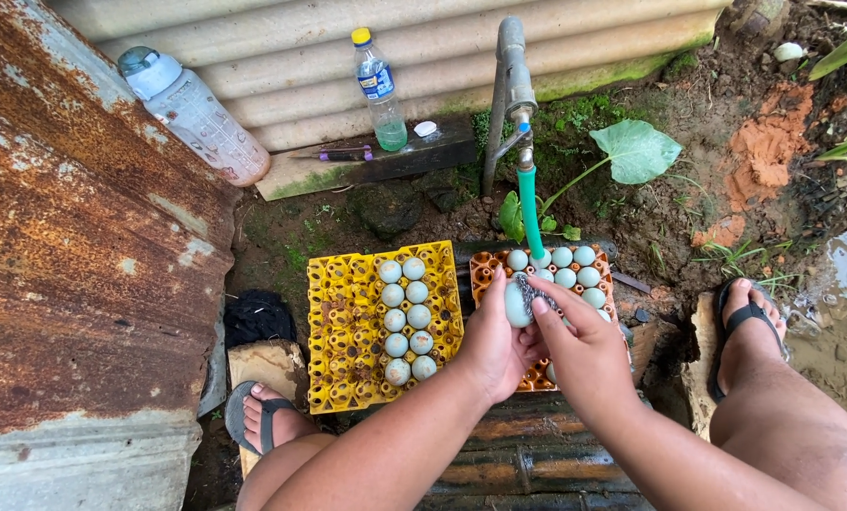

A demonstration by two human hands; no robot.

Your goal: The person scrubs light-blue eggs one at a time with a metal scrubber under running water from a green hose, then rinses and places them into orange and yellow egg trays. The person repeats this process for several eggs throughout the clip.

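A yellow egg tray (343, 331) and orange egg tray (485, 270) flanked the green hose (530, 218). The left hand (493, 345) gripped a pale egg (516, 305); the right hand (580, 345) pinched a steel scourer (534, 290) against it.

We see our own bare forearms, no sleeves, watch or rings on the left hand (493, 348) or the right hand (582, 352). Bare knees show at the bottom of the frame. Dark flip-flops (747, 317) with thong straps are on both feet.

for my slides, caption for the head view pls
Left hand holds a pale egg while right hand scrubs it.
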